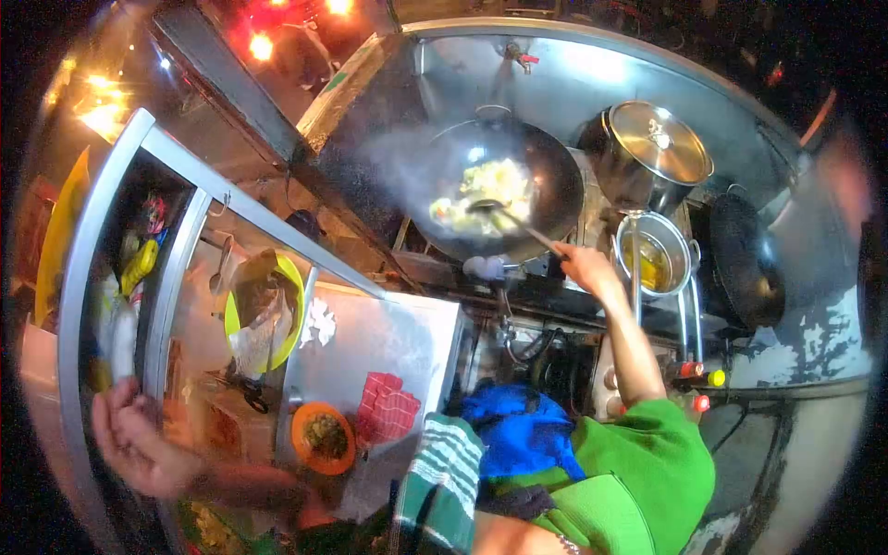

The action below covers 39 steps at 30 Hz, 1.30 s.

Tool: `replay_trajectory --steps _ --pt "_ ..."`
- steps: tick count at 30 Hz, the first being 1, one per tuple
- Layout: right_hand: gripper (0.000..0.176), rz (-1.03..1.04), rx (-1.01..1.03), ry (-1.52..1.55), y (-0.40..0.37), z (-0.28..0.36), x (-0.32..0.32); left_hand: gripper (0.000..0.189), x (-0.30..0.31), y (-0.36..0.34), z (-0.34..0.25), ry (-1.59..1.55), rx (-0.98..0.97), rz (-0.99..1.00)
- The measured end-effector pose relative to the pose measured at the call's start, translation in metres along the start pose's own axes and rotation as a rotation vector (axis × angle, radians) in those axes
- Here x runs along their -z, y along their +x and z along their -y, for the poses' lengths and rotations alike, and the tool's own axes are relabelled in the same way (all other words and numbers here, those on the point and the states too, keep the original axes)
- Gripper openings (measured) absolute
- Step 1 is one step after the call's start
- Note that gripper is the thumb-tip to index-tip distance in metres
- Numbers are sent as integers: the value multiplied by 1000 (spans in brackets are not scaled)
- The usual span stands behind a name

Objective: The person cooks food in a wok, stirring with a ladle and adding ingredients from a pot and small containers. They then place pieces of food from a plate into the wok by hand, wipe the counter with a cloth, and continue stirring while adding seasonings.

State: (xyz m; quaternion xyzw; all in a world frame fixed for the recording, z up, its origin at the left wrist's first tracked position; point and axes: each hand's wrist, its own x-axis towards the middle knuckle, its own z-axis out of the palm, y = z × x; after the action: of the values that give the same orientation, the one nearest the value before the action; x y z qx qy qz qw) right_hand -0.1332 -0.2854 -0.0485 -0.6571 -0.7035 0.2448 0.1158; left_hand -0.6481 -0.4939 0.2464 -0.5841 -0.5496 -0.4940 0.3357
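My right hand (588, 270) is wrapped round the handle of a long metal ladle (529, 228). The ladle's rounded head rests among pale yellow and white food (499, 182) in a large black wok (560, 176), and steam drifts off to the left. At far left, my left hand (139, 442) is raised beside a metal-framed cabinet (72, 305), slightly blurred, fingers loosely bent and apart. Its fingertips overlap the lower end of a white wrapped item (120, 342) inside the frame. A yellow item (140, 265) lies above that.
A lidded pot (647, 148) and a smaller pot of yellow liquid (659, 259) stand right of the wok. On the left counter (370, 324) are an orange plate of food (324, 440), a red cloth (387, 407) and a lime-green basin (289, 324). Bottles with coloured caps (700, 403) stand at right.
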Motion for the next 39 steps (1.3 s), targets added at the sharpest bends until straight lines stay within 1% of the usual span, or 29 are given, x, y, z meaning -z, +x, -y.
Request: replay_trajectory --steps 1,2,4,5,7,8,9,11,12,13,15,16,17,19,20,21,23,24,25,27,29,30,31,32,33,35,36,37,39 --pt "51 -26 -34 31 -1 -16 1 38 3 14 -12 153 96 -72" --pt "49 -106 -19 143 0 -41 -10 38 10 31 -15 158 96 -69" --pt "47 -264 -58 255 7 -64 -37 37 23 63 -10 397 -234 -8" --pt "47 -237 -188 264 4 -50 -36 37 32 78 4 406 -228 -16" --pt "48 -287 -121 229 19 -68 -67 34 50 101 42 655 -439 44" --pt "51 -417 62 112 43 -100 -97 34 57 97 42 659 -439 45" --pt "51 -417 67 113 47 -95 -86 34 62 94 42 659 -429 69" --pt "57 -10 -159 906 58 -86 -66 35 70 95 46 660 -413 106" --pt "60 -52 -174 957 67 -81 -71 35 74 96 49 662 -403 120" --pt "55 -132 -173 857 77 -71 -73 35 77 97 53 665 -388 134" --pt "51 -520 91 406 97 -60 -86 35 91 114 100 671 -366 173" --pt "47 -485 -15 354 106 -53 -86 35 98 132 138 672 -359 199" --pt "47 -486 -8 358 107 -50 -86 36 105 150 177 673 -350 219" --pt "46 -247 101 334 107 -47 -83 36 106 175 216 675 -326 250" --pt "44 -99 45 279 91 -31 -65 36 97 188 217 679 -313 259" --pt "52 -49 91 195 80 -31 -57 36 86 203 216 685 -298 265" --pt "56 15 65 49 40 -12 -16 37 40 203 123 700 -267 279" --pt "56 41 47 -36 25 -4 4 37 50 226 165 705 -251 289" --pt "56 79 -52 -112 12 10 24 37 41 224 144 707 -234 305" --pt "53 20 -135 -190 11 14 21 37 39 220 138 706 -216 322" --pt "46 -100 -63 -301 30 7 -13 38 24 209 112 674 -88 215" --pt "45 -217 68 -272 38 -6 -37 38 23 209 118 673 -84 217" --pt "44 -214 68 -261 41 2 -43 37 25 210 128 569 -27 257" --pt "51 -136 70 -203 36 2 -40 37 28 211 137 465 27 286" --pt "59 -64 76 -143 26 12 -29 37 26 207 129 466 25 271" --pt "60 -49 187 -119 23 -24 -25 35 20 189 93 522 136 331" --pt "56 38 68 -122 10 -10 2 31 21 181 78 511 -45 297" --pt "53 6 83 -156 5 -11 12 31 21 177 74 527 -38 287" --pt "48 -31 -54 -248 14 -4 9 28 16 173 73 683 -162 269"
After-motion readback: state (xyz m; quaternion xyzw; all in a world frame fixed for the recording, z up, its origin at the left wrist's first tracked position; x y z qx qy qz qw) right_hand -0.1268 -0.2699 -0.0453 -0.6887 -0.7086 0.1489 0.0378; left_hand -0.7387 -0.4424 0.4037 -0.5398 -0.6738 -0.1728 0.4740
